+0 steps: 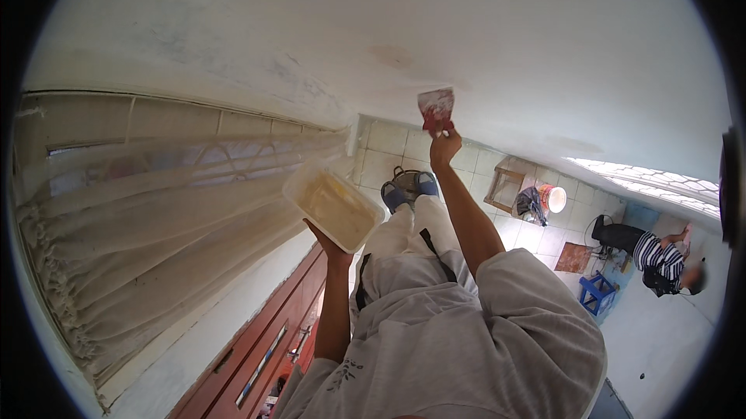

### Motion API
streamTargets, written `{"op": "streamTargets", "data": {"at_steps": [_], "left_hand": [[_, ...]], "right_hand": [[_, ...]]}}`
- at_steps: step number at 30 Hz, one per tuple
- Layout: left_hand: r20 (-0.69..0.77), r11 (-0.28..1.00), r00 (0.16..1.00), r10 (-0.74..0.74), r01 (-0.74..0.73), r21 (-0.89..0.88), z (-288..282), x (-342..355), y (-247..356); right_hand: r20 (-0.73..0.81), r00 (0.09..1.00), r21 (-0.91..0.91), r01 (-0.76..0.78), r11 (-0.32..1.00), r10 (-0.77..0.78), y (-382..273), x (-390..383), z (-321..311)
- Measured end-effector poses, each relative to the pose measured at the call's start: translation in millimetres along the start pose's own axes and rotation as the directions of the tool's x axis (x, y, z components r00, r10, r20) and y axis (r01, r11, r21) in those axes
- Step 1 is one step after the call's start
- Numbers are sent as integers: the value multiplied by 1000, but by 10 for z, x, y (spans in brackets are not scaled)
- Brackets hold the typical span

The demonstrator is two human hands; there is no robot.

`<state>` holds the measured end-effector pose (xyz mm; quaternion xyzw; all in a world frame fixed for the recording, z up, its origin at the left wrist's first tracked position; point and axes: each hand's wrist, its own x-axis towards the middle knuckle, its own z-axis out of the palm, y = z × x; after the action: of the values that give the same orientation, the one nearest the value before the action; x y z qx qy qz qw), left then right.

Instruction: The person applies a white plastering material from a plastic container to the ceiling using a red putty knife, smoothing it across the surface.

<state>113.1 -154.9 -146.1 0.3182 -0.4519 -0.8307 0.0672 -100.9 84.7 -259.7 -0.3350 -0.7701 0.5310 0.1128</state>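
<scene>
My right hand (pixel 444 147) is closed round the handle of a putty knife (pixel 437 108) with a red body and a wide blade smeared with white. Its blade edge is at the pale wall (pixel 497 46); whether it touches I cannot tell. A tan patch (pixel 391 56) shows on the wall above it. In my left hand (pixel 330 244) is a translucent plastic tub (pixel 336 207), tilted, with a cream-coloured paste along its inside. The fingers of that hand are mostly hidden beneath the tub.
A sheer curtain (pixel 179 217) hangs at the left, above a red-brown door (pixel 249 341). On the tiled floor stand a wooden stool (pixel 507 187), a white-and-orange bucket (pixel 553 199) beside a dark bag (pixel 531 205), and a blue stool (pixel 597 293). Another person (pixel 660 256) works at the right.
</scene>
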Motion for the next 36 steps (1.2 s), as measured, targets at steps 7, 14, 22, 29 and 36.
{"op": "streamTargets", "data": {"at_steps": [7,14,22,29,36], "left_hand": [[17,964,992,-124,124,-235,-36,-8,39],[-46,992,994,-101,97,-78,200,-70,205],[2,990,998,-60,60,-130,91,-44,89],[20,951,986,-165,165,-262,46,4,64],[-9,980,992,-122,119,-161,91,37,66]], "right_hand": [[268,872,192,369,909,-410,-963,-190,453],[4,974,111,224,968,-226,-738,337,428],[205,951,211,188,959,-231,-71,-249,120],[147,893,151,405,902,-425,-1227,-50,639],[108,961,356,-275,893,253,-60,-67,597]]}}
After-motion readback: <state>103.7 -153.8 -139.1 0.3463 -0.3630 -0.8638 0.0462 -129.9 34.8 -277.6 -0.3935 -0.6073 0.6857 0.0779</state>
